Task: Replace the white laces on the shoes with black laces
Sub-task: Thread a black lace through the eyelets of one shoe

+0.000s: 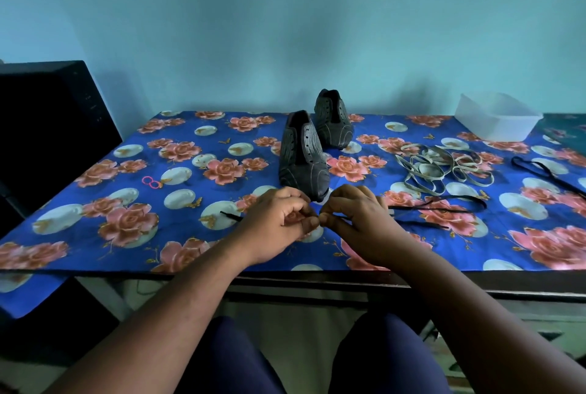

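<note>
A black lace (421, 209) is pinched between thumb and curled fingers of both hands, which meet just in front of the toe of the nearer shoe (302, 155). The left hand (280, 225) grips it at its fingertips, and one tipped end is seen emerging to the left of that hand on the surface (95, 203), which is covered with a blue cloth printed with pink roses. The right hand (358, 222) holds the same lace, the rest of which trails rightward in a long loop across the cloth. Both shoes are dark with pale stitched lines and are seen with bare eyelets; the farther shoe (333, 120) stands just behind and to the right of the nearer one. The removed white laces (444, 165) lie heaped to the right of the shoes. A second black lace (545, 171) is laid near the right edge, and a translucent plastic tub (498, 117) stands at the far right corner. Small pink rings (150, 182) rest on the cloth at the left.
</note>
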A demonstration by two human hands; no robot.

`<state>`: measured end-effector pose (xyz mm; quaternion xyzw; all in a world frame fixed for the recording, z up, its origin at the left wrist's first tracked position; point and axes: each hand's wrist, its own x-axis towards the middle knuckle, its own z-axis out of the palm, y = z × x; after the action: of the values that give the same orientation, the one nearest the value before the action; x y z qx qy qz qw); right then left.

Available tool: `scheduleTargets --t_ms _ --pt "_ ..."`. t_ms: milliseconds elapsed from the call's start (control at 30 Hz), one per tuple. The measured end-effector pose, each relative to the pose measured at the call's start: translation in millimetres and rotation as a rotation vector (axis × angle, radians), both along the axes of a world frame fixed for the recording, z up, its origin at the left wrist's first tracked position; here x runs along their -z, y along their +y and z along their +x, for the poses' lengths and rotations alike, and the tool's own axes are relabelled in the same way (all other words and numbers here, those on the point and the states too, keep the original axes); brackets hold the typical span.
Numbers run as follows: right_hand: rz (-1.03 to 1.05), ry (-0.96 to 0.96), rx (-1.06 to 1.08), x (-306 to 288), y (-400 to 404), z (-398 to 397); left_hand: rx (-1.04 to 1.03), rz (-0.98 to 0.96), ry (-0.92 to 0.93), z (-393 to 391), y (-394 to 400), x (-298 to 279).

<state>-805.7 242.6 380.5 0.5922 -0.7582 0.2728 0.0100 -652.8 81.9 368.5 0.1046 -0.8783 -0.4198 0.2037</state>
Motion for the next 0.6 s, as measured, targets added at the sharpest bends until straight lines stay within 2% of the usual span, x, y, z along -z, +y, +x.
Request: scheduleTargets --t_ms 233,333,500,600 --pt "0.013 0.026 -0.014 1 9 -9 -0.137 -0.275 -0.012 11 -17 0" --pt "0.025 0.022 0.041 2 18 -22 -0.221 -0.303 -0.032 27 -37 1" --pt "0.025 0.036 0.108 3 25 -31 -0.411 -0.369 -0.177 41 -56 -1" --pt "0.003 0.032 0.073 4 16 -21 -0.459 -0.520 -0.331 32 -37 -10"
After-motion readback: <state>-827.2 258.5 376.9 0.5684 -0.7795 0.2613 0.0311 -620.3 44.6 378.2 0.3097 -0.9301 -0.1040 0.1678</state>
